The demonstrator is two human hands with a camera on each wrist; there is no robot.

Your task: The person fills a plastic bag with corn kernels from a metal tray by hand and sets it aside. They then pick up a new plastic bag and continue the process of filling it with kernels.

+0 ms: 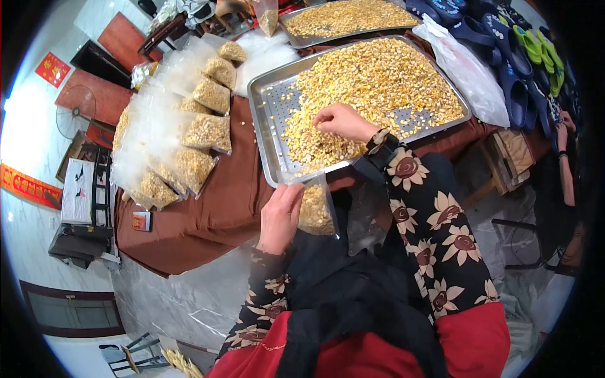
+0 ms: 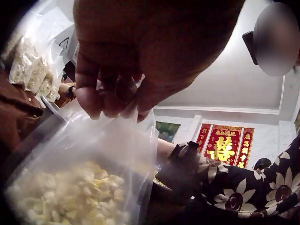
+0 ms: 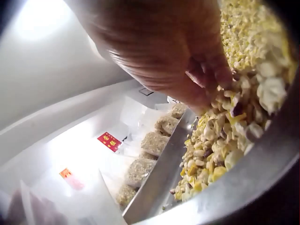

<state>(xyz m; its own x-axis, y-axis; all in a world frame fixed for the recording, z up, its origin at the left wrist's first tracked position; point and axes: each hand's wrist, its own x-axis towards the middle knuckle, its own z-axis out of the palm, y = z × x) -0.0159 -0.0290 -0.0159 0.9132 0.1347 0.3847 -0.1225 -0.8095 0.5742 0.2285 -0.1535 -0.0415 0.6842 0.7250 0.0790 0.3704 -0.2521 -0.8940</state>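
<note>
My left hand [image 1: 281, 217] pinches the top edge of a clear plastic bag [image 1: 318, 208], which hangs partly filled with a yellow and white grain-and-bean mix [image 2: 70, 197]. The bag is at the near edge of a perforated metal tray [image 1: 263, 107]. My right hand [image 1: 346, 123] is over the tray, its fingers curled down into the heap of mix [image 1: 378, 75]. Close up in the right wrist view, the right thumb and fingertips [image 3: 225, 77] come together at the heap, among pale beans, yellow bits and a few dark red pieces.
Several filled bags [image 1: 205, 131] lie left of the tray on a brown cloth [image 1: 233, 220]. Behind stands a second tray [image 1: 346, 22] of mix. White plastic [image 1: 466, 72] and several slippers [image 1: 517, 94] are at the right. A small red box [image 1: 142, 221] lies on the cloth's left.
</note>
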